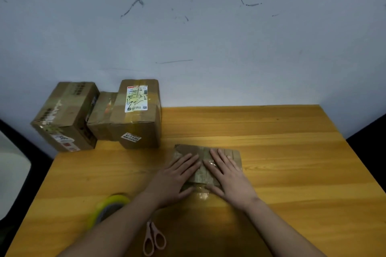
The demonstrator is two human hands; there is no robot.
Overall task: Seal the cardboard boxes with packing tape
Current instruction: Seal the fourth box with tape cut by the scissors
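Note:
A small flat cardboard box (231,155) lies on the wooden table (292,152) in front of me. My left hand (176,177) and my right hand (227,175) both press flat on its top, fingers straight, one on each side of a strip of clear tape (203,195) that runs over the box's near edge. A roll of yellowish packing tape (108,207) lies to the left of my left forearm. Pink-handled scissors (154,238) rest near the table's front edge between my arms.
Three taped cardboard boxes stand at the table's far left corner: one with a white shipping label (137,115), a smaller one (102,117) beside it, and one (64,117) overhanging the left edge. A scuffed wall rises behind the table.

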